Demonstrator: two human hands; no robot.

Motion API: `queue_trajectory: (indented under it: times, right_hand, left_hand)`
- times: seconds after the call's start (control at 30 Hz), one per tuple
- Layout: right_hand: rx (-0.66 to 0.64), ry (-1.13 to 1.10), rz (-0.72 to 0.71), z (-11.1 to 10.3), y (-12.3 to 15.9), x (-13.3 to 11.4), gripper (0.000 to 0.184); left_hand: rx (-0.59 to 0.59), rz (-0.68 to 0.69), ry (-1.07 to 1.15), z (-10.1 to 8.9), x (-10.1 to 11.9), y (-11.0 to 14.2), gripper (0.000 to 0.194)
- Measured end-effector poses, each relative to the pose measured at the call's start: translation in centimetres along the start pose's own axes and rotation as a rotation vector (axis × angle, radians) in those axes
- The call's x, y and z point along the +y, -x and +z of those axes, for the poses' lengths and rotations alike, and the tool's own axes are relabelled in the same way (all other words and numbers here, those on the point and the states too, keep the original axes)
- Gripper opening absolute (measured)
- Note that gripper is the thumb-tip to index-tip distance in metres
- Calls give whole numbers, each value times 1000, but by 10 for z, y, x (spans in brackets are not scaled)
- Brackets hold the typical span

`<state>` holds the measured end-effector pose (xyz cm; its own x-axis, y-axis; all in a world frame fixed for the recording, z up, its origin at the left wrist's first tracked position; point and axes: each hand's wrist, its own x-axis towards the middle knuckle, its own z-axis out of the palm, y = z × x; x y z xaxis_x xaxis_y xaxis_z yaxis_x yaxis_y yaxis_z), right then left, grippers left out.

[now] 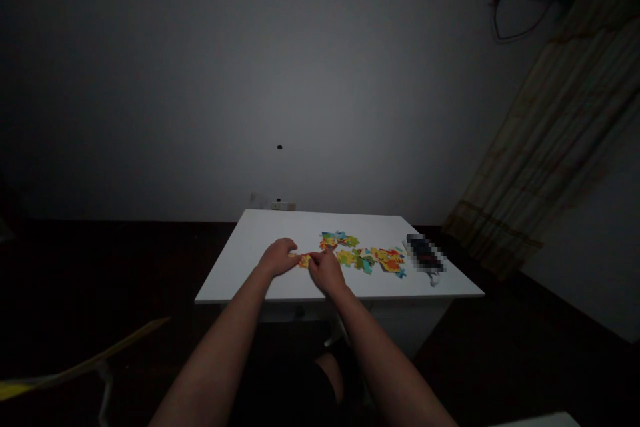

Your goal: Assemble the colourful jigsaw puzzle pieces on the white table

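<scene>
Yellow and orange jigsaw puzzle pieces (305, 261) lie between my two hands, low over the white table's near half. My left hand (278, 258) rests at their left side, fingers curved over and thumb on the pieces' edge. From the right, my right hand (327, 271) pinches the pieces between thumb and fingers. How many pieces the hands hold is too small to tell. Close by on the right, a loose spread of colourful puzzle pieces (346, 257) reaches across the table, and another cluster of pieces (338, 238) lies farther back.
The white table (240, 247) has its back edge near a grey wall. At its right end lies a dark, blurred-out object (426, 253) with something white beside it. More puzzle pieces (389, 259) lie near it. A yellow-edged object (85, 365) stands at lower left.
</scene>
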<state>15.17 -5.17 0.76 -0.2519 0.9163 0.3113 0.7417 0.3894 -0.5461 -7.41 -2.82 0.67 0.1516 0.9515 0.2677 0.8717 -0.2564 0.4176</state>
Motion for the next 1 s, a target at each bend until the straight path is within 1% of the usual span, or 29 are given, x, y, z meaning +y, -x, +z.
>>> queue_trajectory:
  times: [0.17,0.33,0.47,0.57,0.7,0.9,1.0]
  right_hand:
    - [23,32,14,1,3,-8,31]
    - [-17,52,68,0,5,-15,36]
    - [-58,33,5,-5,7,-16,39]
    - [-95,41,-4,-7,8,-16,40]
    - [-83,51,-26,-7,10,-15,41]
    - [-47,128,-72,-7,15,-17,40]
    - [-71,159,-72,-11,15,-18,40]
  left_hand:
    - [25,18,2,-1,1,3,37]
    - [45,32,17,0,1,4,34]
    - [51,50,20,2,-1,3,32]
    - [53,53,22,3,-2,2,31]
    - [59,52,25,4,-3,2,32]
    - [58,60,19,6,-5,0,33]
    - [55,56,14,6,-6,0,34]
